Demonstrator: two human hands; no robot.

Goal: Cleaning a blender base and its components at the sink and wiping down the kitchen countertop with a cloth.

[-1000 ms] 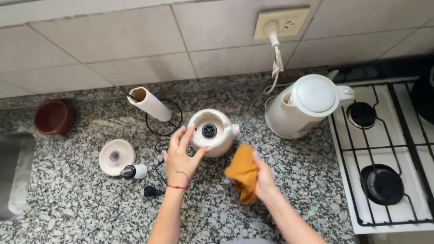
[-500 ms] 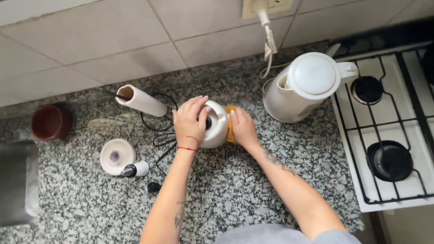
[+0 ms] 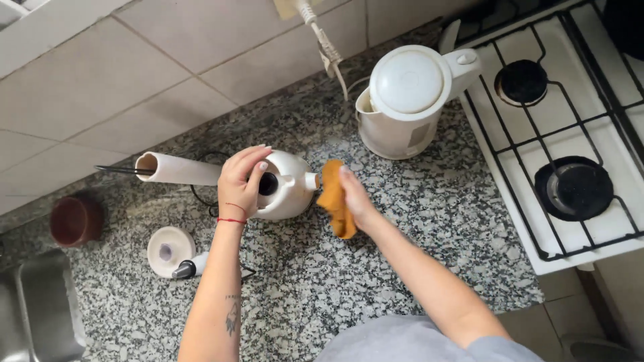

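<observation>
A person stood at a speckled granite countertop [image 3: 402, 221] and worked on a small white blender base [image 3: 285, 186] that sat near the tiled wall, between a cream cylindrical attachment [image 3: 180, 169] lying on its side and a white electric kettle [image 3: 409, 100]. The left hand [image 3: 241, 182] lay over the top of the base, fingers curled round its upper left shoulder beside the dark central socket, gripping it and holding it in place. The right hand [image 3: 355, 200] was closed around a folded mustard-yellow cloth [image 3: 333, 198], held just beside the base's right flank, close to its short spout-like projection; whether cloth and plastic touched could not be told. The base therefore lay directly between the two hands, the left upon it, the right immediately to its right. The attachment's long axis ran left to right along the wall, pointing at the base. A round white lid [image 3: 170, 249] lay nearer the counter's front edge, a brown bowl [image 3: 75, 220] farther left, a gas hob [image 3: 570, 134] at right.
</observation>
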